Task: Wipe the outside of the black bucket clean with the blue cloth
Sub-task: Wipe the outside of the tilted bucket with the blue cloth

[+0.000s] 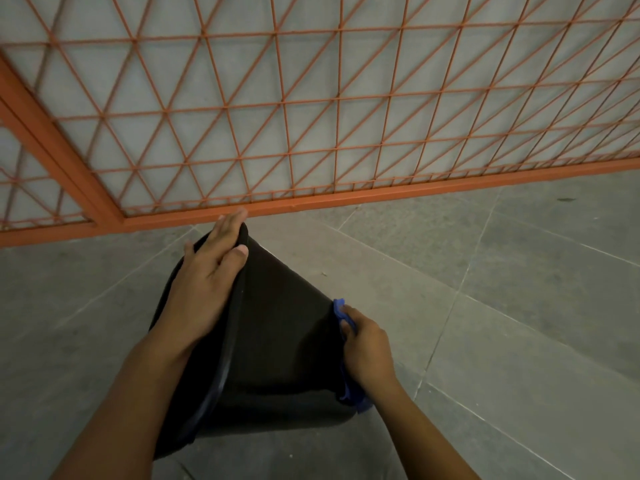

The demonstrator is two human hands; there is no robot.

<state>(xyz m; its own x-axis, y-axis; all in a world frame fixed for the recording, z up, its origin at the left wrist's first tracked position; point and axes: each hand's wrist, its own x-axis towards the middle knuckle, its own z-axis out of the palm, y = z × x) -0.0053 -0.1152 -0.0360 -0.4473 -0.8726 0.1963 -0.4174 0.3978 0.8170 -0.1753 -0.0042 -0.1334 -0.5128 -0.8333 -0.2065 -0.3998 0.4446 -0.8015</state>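
The black bucket (277, 327) lies tipped on the grey floor in the middle of the view, its outer wall facing me and its rim running down the left side. My left hand (207, 275) grips the rim at the top left, fingers over the far edge and thumb on the near wall. My right hand (363, 344) holds the blue cloth (348, 393) against the bucket's right side. Only strips of the cloth show above and below my fingers.
An orange metal mesh gate (311, 116) with a thick bottom rail stands just beyond the bucket. A slanted orange post (59, 157) is at the left. Grey floor tiles (502, 271) spread to the right and left.
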